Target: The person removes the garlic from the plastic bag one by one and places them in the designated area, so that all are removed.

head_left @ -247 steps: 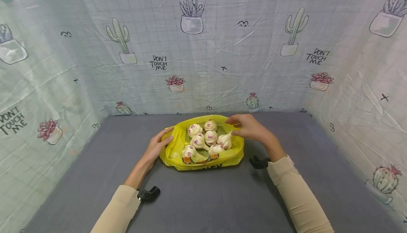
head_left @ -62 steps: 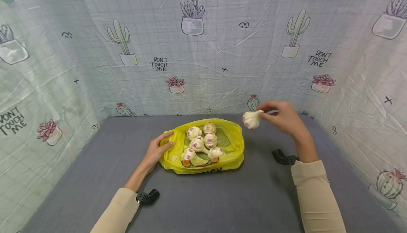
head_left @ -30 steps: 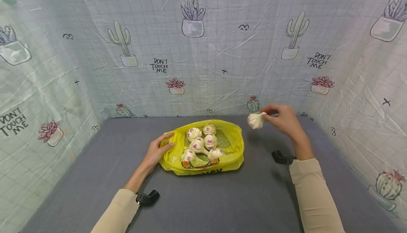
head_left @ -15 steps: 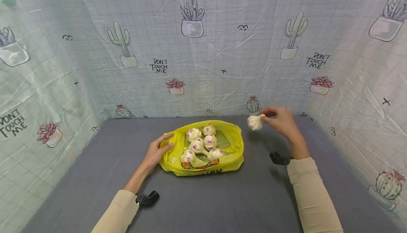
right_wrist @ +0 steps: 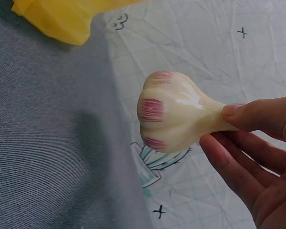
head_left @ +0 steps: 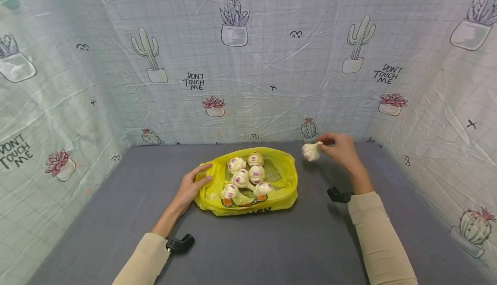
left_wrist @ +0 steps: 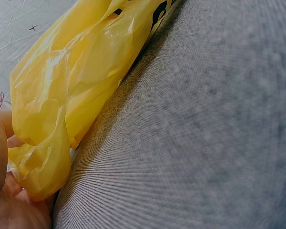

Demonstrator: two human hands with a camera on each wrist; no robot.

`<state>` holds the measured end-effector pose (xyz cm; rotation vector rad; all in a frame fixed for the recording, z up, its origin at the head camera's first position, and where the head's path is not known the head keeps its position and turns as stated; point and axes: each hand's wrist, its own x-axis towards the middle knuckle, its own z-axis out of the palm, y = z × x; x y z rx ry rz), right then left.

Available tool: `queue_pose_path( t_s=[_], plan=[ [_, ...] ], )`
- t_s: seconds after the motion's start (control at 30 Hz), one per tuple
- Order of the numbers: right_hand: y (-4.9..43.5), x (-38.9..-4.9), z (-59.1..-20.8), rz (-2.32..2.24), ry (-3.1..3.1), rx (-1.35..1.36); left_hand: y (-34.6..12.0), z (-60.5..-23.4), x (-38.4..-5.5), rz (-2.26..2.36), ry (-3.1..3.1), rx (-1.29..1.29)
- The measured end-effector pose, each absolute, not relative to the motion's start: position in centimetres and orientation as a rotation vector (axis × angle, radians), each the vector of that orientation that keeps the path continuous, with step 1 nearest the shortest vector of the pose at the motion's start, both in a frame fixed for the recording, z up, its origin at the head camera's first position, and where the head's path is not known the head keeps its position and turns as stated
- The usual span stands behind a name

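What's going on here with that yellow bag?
A person's right grip holds one garlic bulb by its stem, above the gray table and to the right of the yellow bag. The left grip holds the bag's left side. Six more bulbs show inside the open bag.

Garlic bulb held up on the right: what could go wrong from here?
The garlic bulb might slip and drop, since the right grip pinches only its narrow stem above the table.

The thin yellow bag could crumple or shift if the left grip tugs its end, possibly rolling the bulbs inside.
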<state>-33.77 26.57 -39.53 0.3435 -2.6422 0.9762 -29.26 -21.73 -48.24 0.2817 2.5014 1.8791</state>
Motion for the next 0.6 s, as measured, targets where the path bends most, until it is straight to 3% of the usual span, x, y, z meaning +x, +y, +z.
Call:
queue_pose_path(
  t_s=[0.6],
  plan=[
    [26.7,-34.8,-41.6,0.940,-2.669,0.326,-21.7,-48.2,-29.3,1.888,2.493,0.265]
  ],
)
